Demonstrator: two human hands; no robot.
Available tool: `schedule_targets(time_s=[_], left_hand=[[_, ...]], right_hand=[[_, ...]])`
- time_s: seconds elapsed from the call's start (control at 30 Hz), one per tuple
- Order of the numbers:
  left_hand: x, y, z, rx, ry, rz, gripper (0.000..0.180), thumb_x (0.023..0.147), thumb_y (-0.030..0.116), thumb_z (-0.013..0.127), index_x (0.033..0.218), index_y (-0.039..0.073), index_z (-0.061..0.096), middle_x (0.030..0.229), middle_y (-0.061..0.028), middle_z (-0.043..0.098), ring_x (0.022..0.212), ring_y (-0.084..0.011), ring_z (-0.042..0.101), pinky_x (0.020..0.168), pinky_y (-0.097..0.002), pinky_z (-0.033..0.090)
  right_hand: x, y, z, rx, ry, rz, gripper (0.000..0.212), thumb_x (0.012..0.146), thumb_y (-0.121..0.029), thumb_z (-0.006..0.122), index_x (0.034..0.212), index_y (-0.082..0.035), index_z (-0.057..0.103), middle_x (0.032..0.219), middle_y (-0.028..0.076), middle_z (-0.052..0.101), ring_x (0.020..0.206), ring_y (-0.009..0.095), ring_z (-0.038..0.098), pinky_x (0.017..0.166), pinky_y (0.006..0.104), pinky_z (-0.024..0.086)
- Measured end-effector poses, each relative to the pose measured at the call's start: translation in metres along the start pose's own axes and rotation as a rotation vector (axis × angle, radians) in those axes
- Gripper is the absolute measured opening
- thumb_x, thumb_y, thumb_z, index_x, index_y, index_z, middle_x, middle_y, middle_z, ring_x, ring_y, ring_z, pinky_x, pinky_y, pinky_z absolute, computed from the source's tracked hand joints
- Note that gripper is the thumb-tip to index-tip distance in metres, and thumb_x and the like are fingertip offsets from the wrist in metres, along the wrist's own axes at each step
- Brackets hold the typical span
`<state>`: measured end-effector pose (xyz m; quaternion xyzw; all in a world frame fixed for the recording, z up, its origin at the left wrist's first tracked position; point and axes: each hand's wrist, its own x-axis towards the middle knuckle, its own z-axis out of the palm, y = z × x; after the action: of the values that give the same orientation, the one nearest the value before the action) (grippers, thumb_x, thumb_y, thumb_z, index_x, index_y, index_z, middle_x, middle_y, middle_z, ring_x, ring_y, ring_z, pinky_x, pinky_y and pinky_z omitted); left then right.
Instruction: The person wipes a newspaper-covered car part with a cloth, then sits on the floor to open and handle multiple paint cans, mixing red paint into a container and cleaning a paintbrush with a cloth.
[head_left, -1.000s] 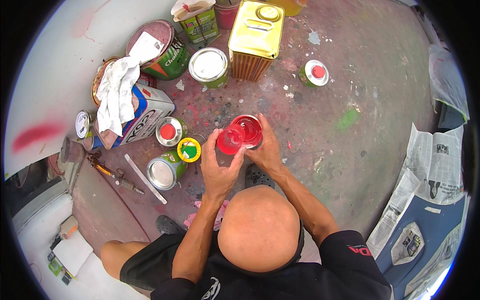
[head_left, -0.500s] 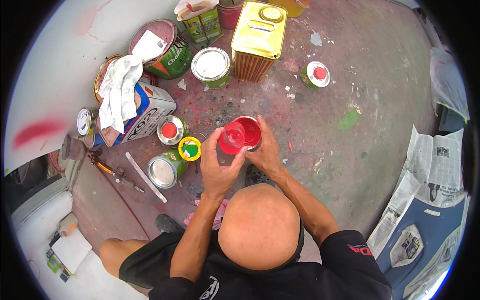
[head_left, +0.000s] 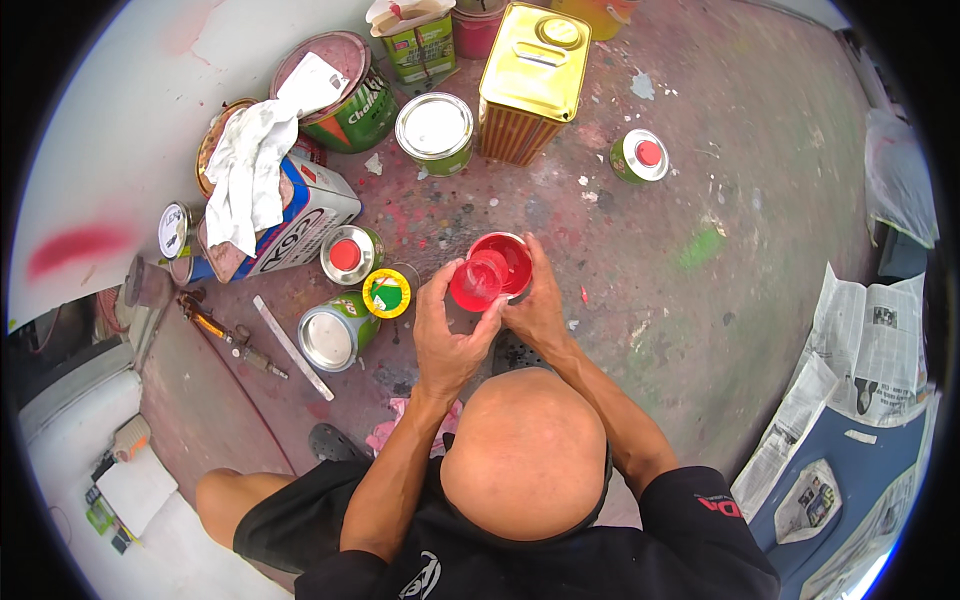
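Observation:
My left hand (head_left: 445, 345) is closed around a small see-through cup (head_left: 476, 283) coated with red paint. The cup leans over the near-left rim of a round container (head_left: 514, 258) with red paint inside. My right hand (head_left: 543, 312) grips that container along its right side and front, fingers and thumb curled round it. Both hands are close together above the floor. Just left of them stand a tin with a yellow-ringed green lid (head_left: 386, 293) and a small tin with a red cap (head_left: 345, 255). Whether paint is flowing between the two vessels cannot be made out.
A tall gold square can (head_left: 535, 75), a white-lidded tin (head_left: 434, 125) and a green paint bucket (head_left: 350, 110) stand beyond. White cloth (head_left: 245, 175) drapes over cans at left. A flat stick (head_left: 292, 345) and a spray gun (head_left: 215, 330) lie nearby. Newspaper-masked blue panel (head_left: 850, 480) at right.
The whole view has shifted slightly, moving the floor items a little to the right. The cup has moved slightly further over the container; both hands keep their grips.

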<state>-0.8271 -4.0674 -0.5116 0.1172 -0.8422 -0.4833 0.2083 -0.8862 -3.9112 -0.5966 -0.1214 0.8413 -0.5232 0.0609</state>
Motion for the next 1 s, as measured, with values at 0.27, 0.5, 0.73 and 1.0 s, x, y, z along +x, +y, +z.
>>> schedule_targets(time_s=[0.27,0.5,0.73,1.0], left_hand=[[0.024,-0.004,-0.013,0.053,0.123,0.030,0.078,0.088,0.012,0.096,0.153,-0.003,0.055,0.147,-0.0210,0.065,0.133,-0.0305,0.065,0.115,-0.0414,0.052],[0.125,-0.068,-0.032,0.302,0.178,-0.132,0.070,0.097,0.016,0.082,0.156,-0.005,0.051,0.150,-0.0267,0.060,0.140,-0.0431,0.059,0.120,-0.0489,0.047],[0.194,-0.091,-0.018,0.428,0.097,-0.429,0.069,0.099,0.015,0.072,0.160,-0.002,0.044,0.148,-0.0268,0.057,0.124,-0.0468,0.069,0.105,-0.0559,0.058],[0.071,-0.013,-0.098,0.111,0.567,0.151,0.067,0.084,0.011,0.080,0.145,-0.002,0.056,0.130,-0.0219,0.060,0.110,-0.0381,0.069,0.098,-0.0458,0.059]], right_hand=[[0.003,-0.002,0.001,0.070,0.090,0.076,0.122,0.073,-0.029,0.106,0.168,0.005,0.037,0.153,0.025,0.063,0.143,0.039,0.062,0.120,0.0474,0.050],[-0.003,0.006,-0.017,-0.058,0.149,0.137,0.129,0.068,-0.028,0.110,0.170,-0.001,0.036,0.157,0.022,0.060,0.144,0.035,0.061,0.122,0.0455,0.049],[-0.021,0.037,-0.044,0.001,0.234,0.116,0.127,0.068,-0.010,0.107,0.171,-0.001,0.034,0.165,0.022,0.052,0.151,0.034,0.054,0.128,0.0471,0.043],[-0.020,0.041,-0.068,-0.072,0.272,0.229,0.125,0.077,-0.011,0.103,0.176,-0.005,0.026,0.171,0.023,0.045,0.156,0.036,0.047,0.131,0.0504,0.038]])
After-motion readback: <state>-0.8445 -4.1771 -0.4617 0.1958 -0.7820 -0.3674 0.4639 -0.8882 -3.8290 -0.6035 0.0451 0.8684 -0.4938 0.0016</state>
